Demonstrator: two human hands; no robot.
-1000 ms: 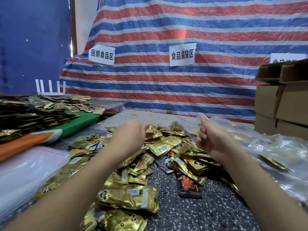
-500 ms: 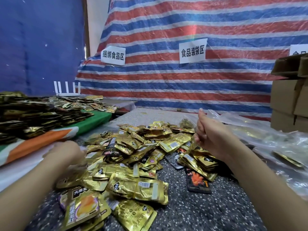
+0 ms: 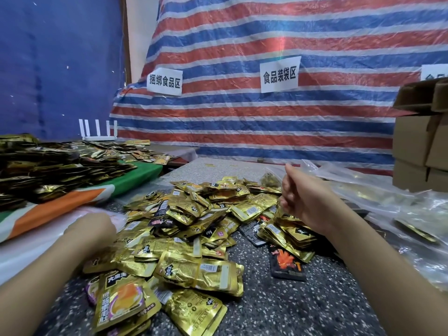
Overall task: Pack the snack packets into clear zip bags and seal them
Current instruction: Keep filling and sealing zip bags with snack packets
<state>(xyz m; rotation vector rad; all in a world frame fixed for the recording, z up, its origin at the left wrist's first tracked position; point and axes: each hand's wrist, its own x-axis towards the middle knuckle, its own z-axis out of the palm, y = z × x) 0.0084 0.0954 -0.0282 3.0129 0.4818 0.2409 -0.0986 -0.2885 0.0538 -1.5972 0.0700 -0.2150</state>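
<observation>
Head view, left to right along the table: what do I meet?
Dark packet heap on green-orange cloth → left hand → gold snack packets → right hand → clear zip bags → cardboard boxes.

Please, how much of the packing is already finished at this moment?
Done: some filled clear bags lie at right. In hand: the right hand holds up a clear bag's edge; the left hand reaches to the pile's left edge. Left: a big pile of loose packets, so most remains.
</observation>
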